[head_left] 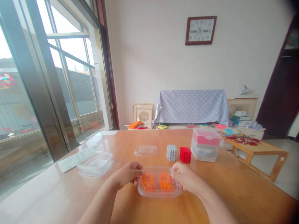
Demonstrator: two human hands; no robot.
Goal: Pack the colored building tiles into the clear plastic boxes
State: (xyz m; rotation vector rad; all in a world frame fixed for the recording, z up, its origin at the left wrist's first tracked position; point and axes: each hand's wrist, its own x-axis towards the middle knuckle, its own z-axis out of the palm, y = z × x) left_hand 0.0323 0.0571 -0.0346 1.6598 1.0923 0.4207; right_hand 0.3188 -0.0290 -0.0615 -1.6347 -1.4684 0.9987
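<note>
Left hand | right hand | clear container between, gripped by both

Tons of thin, glossy clear plastic can be seen here: the near food container, the loose lid and the tub on the left. Cloudier plastic is used for the stacked boxes on the right. The grey cube and red cube are covered in rough, matt-looking knobbles. The tabletop is finished in smooth, shiny wood, while matt dotted cloth is draped at the far side.
</note>
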